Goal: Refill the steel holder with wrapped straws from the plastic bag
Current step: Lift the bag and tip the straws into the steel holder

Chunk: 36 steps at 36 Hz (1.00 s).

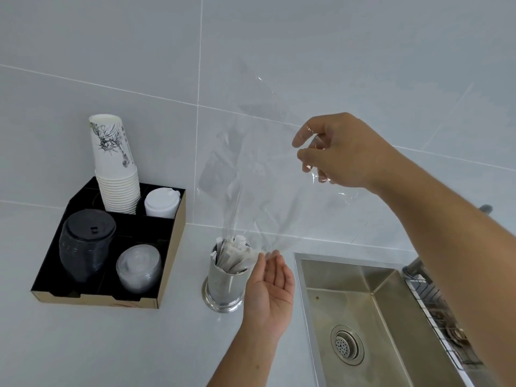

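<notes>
The round polished steel holder stands on the pale desk, packed with white paper-wrapped straws, just left of the left hand, whose palm is up and fingers relaxed at the bag's mouth. The clear plastic bag, apparently empty, hangs upended from the right hand, which pinches its far end above. Lift it straight up so no straw tips out, steadying the bundle from beside the steel sink.

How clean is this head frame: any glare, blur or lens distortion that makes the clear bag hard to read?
Head view: light is soft and even, with faint shadows. The plastic bag is nearly invisible against the tiles, traced only by small glints near the right hand. The bag's lower end by the left hand is blurred. Wide-angle bending curves the tile seams. The steel holder and wrapped straws stay readable.
</notes>
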Each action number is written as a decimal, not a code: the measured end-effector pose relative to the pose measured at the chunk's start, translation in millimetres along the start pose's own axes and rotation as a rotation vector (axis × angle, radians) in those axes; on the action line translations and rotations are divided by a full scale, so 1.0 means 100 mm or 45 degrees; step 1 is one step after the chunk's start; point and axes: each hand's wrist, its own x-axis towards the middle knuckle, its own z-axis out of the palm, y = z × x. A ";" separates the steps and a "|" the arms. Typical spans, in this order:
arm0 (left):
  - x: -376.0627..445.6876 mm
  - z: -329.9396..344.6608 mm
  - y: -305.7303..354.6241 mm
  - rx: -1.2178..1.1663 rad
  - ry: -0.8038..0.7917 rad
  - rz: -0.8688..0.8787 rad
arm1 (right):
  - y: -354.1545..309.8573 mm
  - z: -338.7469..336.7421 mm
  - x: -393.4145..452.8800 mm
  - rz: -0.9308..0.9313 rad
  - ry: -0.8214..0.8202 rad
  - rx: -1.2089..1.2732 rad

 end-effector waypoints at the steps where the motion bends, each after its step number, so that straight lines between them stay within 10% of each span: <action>1: 0.00 0.00 -0.01 0.014 0.000 0.001 | 0.00 -0.02 -0.02 0.001 0.008 0.011; 36: 0.05 0.43 -0.30 0.298 -0.131 0.086 | 0.32 -1.11 -0.73 0.051 0.519 0.185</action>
